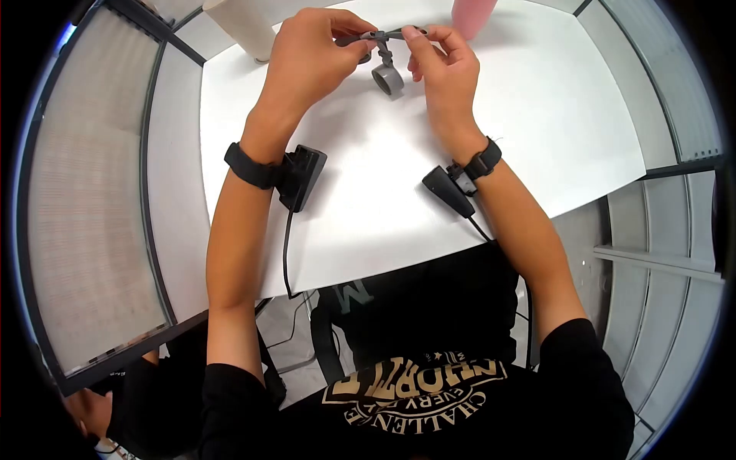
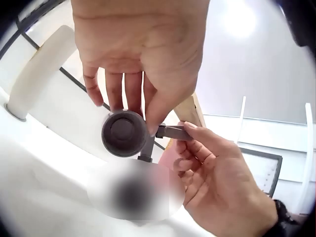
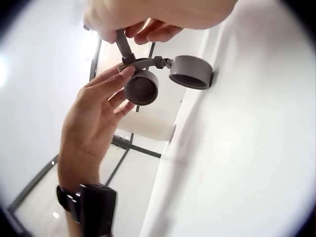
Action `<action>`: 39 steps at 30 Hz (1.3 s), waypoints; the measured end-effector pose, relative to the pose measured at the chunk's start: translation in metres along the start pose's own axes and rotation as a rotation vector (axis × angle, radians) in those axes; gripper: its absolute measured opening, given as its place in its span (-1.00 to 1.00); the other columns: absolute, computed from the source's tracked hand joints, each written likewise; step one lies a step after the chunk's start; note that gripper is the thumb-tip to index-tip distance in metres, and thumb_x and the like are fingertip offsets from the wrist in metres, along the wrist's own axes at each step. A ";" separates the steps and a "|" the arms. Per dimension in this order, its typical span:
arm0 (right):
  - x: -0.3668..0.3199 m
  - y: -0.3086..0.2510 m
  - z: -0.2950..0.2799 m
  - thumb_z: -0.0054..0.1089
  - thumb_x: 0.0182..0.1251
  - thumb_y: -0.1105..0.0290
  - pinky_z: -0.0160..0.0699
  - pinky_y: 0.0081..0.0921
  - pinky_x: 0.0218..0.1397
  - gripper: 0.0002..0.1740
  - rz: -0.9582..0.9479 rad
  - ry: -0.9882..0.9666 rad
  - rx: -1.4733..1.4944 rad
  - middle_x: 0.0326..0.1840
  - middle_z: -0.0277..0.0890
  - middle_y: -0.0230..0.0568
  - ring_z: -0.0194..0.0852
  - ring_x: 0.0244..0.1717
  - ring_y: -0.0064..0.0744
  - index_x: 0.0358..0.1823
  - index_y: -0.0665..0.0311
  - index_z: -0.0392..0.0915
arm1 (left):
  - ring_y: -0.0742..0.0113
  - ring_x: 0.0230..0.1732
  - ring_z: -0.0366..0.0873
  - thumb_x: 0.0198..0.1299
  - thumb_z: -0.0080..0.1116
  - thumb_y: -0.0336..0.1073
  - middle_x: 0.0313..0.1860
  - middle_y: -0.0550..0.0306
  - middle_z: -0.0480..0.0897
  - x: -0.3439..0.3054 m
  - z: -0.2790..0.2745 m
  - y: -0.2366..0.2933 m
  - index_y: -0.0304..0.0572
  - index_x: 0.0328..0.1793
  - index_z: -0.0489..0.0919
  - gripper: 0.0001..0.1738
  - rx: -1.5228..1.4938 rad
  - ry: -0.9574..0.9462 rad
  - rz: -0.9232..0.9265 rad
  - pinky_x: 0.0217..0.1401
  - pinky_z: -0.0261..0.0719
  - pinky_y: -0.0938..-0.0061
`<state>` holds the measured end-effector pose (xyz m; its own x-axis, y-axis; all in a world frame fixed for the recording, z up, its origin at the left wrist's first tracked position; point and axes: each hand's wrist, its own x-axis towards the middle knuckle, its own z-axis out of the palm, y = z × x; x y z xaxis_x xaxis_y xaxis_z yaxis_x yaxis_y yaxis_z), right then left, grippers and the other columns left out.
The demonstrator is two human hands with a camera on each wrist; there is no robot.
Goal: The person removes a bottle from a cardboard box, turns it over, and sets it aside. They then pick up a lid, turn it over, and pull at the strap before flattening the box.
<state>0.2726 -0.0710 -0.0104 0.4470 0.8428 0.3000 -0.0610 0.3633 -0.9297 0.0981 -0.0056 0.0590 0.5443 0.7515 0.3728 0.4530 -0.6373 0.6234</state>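
Note:
A grey jointed piece with round cups [image 1: 388, 79] is held up between both hands over the white table. The left hand [image 1: 310, 61] pinches its left part beside one cup [image 2: 124, 133]. Thumb and fingers of the right hand [image 1: 447, 73] pinch the flat grey arm [image 2: 174, 132] on the other side. In the right wrist view, one cup [image 3: 141, 89] is by the left fingertips and another cup [image 3: 191, 72] sticks out on a short joint. A blurred patch hides the lower cup in the left wrist view.
A cream cylinder [image 1: 241, 29] stands at the table's back left, and a pink object [image 1: 472, 15] at the back right. Cables run from the wrist cameras over the white table [image 1: 368, 184]. Another person is partly visible at lower left.

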 end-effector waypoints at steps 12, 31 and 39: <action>0.003 -0.014 0.001 0.42 0.52 0.17 0.41 -0.67 -0.45 -0.55 0.097 -0.129 0.211 -0.09 0.76 -0.26 0.48 -0.56 -0.66 0.23 0.37 0.67 | 0.27 -0.08 0.80 0.31 0.45 -0.23 -0.08 0.00 0.86 0.001 -0.001 -0.003 -0.21 0.21 0.81 -0.61 -0.065 0.077 0.056 0.06 0.73 0.36; -0.013 -0.020 0.009 0.22 0.62 0.37 0.53 -0.63 -0.39 -0.72 -0.093 -0.047 -0.004 -0.13 0.78 -0.22 0.66 -0.49 -0.56 0.19 0.33 0.73 | 0.34 0.00 0.77 0.42 0.38 -0.22 -0.11 0.10 0.85 0.004 0.001 0.003 -0.28 0.11 0.83 -0.70 -0.289 0.046 0.024 0.21 0.65 0.39; -0.008 -0.013 0.003 0.37 0.56 0.32 0.51 -0.64 -0.41 -0.68 -0.056 -0.074 0.018 -0.30 0.77 -0.23 0.62 -0.51 -0.59 0.17 0.38 0.75 | 0.39 -0.07 0.75 0.36 0.45 -0.19 -0.17 0.09 0.84 0.002 0.000 0.005 -0.32 0.06 0.83 -0.67 -0.342 0.005 -0.041 0.12 0.64 0.43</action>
<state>0.2670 -0.0811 0.0001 0.3829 0.8479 0.3667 -0.0541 0.4168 -0.9074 0.1014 -0.0077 0.0632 0.5267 0.7765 0.3459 0.2106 -0.5134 0.8319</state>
